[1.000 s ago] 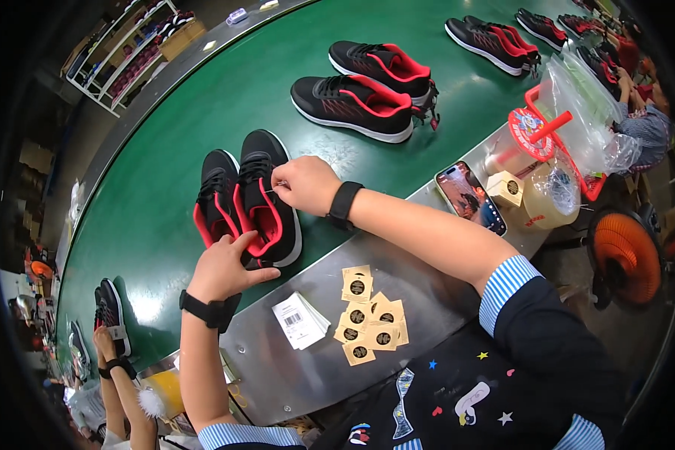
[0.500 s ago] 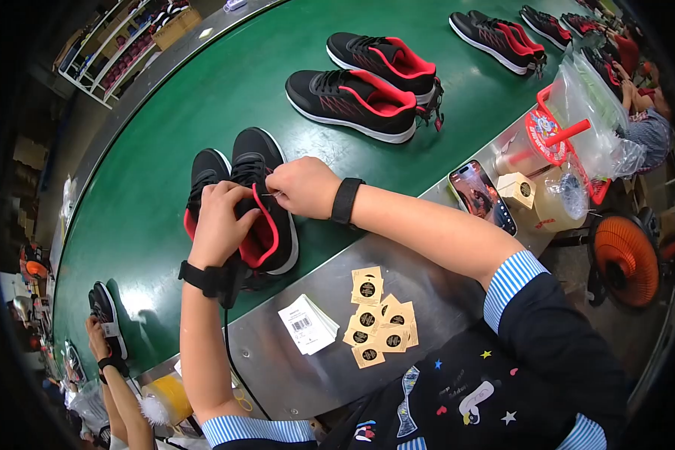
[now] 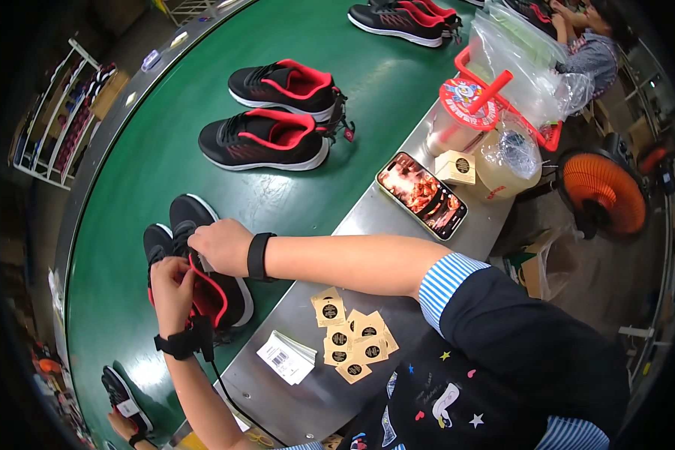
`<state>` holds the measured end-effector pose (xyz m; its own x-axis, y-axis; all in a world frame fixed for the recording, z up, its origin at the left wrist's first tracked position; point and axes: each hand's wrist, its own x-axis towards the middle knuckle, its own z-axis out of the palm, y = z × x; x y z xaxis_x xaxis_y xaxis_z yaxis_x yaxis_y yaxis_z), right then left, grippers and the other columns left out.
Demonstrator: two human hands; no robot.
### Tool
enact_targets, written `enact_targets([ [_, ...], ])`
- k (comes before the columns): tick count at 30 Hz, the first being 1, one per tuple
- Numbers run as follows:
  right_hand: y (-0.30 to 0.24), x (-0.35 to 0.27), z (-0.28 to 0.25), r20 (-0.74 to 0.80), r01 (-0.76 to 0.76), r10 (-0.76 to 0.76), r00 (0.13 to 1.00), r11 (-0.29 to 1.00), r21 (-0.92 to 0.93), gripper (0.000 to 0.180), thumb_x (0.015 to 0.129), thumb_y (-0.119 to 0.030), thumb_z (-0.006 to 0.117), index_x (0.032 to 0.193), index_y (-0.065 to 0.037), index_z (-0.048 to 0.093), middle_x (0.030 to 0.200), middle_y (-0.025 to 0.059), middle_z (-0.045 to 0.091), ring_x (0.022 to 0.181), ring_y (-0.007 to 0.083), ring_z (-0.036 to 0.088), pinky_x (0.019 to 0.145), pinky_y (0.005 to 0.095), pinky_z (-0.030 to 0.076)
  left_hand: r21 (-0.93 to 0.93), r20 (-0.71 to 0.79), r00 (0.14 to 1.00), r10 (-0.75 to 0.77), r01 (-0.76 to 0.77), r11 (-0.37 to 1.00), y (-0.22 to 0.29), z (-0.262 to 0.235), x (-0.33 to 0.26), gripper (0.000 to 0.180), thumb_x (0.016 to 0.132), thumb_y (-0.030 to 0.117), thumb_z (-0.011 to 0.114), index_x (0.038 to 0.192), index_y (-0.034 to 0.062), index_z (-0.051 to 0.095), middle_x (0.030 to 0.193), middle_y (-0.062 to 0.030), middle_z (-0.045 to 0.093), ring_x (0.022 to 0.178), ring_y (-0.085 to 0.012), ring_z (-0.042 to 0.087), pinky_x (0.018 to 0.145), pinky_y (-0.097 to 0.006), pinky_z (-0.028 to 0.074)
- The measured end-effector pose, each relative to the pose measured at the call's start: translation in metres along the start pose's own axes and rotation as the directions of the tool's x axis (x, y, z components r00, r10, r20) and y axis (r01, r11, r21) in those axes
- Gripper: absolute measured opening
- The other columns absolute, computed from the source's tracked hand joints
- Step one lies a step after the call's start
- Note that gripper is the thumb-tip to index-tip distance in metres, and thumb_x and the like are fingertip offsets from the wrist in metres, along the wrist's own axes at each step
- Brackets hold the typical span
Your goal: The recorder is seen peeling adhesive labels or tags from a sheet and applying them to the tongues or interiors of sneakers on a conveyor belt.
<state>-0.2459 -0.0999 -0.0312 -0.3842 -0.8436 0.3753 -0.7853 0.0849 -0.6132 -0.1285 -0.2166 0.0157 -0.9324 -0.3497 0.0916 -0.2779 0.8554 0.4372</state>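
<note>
A pair of black running shoes with red lining and white soles stands on the green belt (image 3: 157, 157). My hands are at the opening of the right shoe (image 3: 239, 302). My left hand (image 3: 174, 289) is closed, thumb and fingers pinching the red-edged collar beside the tongue. Just above it, my right hand (image 3: 225, 247) has its fingers pressed together by the laces. A small pale bit shows under those fingers, too small to name. The left shoe (image 3: 156, 244) stands close alongside, partly hidden by my left hand.
Tan square tags (image 3: 369, 350) and white barcode cards (image 3: 286, 358) lie on the metal ledge, beside a phone (image 3: 423, 196), lidded cup (image 3: 461, 120) and small box (image 3: 455, 167). More shoes (image 3: 266, 140) stand on the belt. An orange fan (image 3: 604, 191) is at right; a co-worker's hand (image 3: 124, 426) holds a shoe lower left.
The view has turned, so everything appears further left. The shoes seem to have slid slightly toward the lower left past the tags. Both hands stay at the same shoe's opening.
</note>
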Motion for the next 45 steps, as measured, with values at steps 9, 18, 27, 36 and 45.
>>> enact_targets([
  [9, 0.0, -0.007, -0.003, -0.049, -0.068, 0.074, 0.996, 0.99, 0.122, 0.016, 0.072, -0.009, 0.048, 0.086, -0.007, 0.056, 0.079, 0.011, 0.06, 0.075, 0.0288, 0.058, 0.065, 0.0384, 0.046, -0.14, 0.028, 0.993, -0.11, 0.113, 0.984, 0.007, -0.004, -0.006, 0.006, 0.067, 0.0, 0.058, 0.071, -0.0026, 0.054, 0.087, -0.0081, 0.056, 0.082, -0.0221, 0.05, 0.071, -0.031, 0.041],
  [18, -0.008, -0.007, 0.009, -0.052, -0.075, 0.084, 0.995, 0.983, 0.167, 0.015, 0.072, -0.009, 0.05, 0.085, -0.007, 0.055, 0.079, 0.0118, 0.06, 0.075, 0.0297, 0.058, 0.066, 0.0391, 0.045, 0.122, 0.038, 0.999, -0.022, 0.017, 0.992, -0.002, -0.007, -0.013, 0.005, 0.062, -0.001, 0.058, 0.066, -0.0017, 0.055, 0.083, -0.0079, 0.056, 0.081, -0.0276, 0.049, 0.076, -0.034, 0.039],
  [27, -0.006, -0.003, 0.003, -0.004, -0.19, 0.198, 0.98, 0.948, 0.257, 0.012, 0.072, -0.009, 0.052, 0.082, -0.005, 0.057, 0.077, 0.0124, 0.061, 0.073, 0.0302, 0.058, 0.065, 0.0389, 0.045, -0.332, 0.101, 0.975, -0.2, 0.222, 0.917, -0.041, -0.025, -0.029, 0.014, 0.075, 0.002, 0.056, 0.065, -0.002, 0.047, 0.094, -0.017, 0.061, 0.091, -0.0162, 0.054, 0.079, -0.032, 0.04],
  [36, -0.026, 0.01, 0.0, 0.218, -0.313, 0.23, 0.948, 0.571, 0.759, 0.012, 0.068, -0.005, 0.054, 0.076, -0.001, 0.062, 0.069, 0.0081, 0.063, 0.061, 0.0157, 0.059, 0.056, 0.0281, 0.047, -0.602, -0.083, 0.963, -0.256, 0.157, 0.783, 0.0, -0.009, -0.025, 0.008, 0.085, 0.005, 0.049, 0.08, 0.0001, 0.051, 0.075, -0.0025, 0.056, 0.067, -0.0051, 0.048, 0.062, -0.018, 0.037],
  [45, -0.025, 0.013, 0.024, 0.141, -0.3, 0.298, 0.944, 0.6, 0.741, 0.011, 0.068, -0.011, 0.061, 0.073, -0.002, 0.065, 0.071, 0.0106, 0.064, 0.067, 0.0192, 0.061, 0.063, 0.0284, 0.047, -0.412, -0.164, 0.968, -0.189, 0.107, 0.905, -0.001, -0.007, -0.035, 0.013, 0.081, -0.002, 0.049, 0.092, -0.0028, 0.055, 0.078, -0.0018, 0.057, 0.07, -0.0068, 0.052, 0.068, -0.02, 0.041],
])
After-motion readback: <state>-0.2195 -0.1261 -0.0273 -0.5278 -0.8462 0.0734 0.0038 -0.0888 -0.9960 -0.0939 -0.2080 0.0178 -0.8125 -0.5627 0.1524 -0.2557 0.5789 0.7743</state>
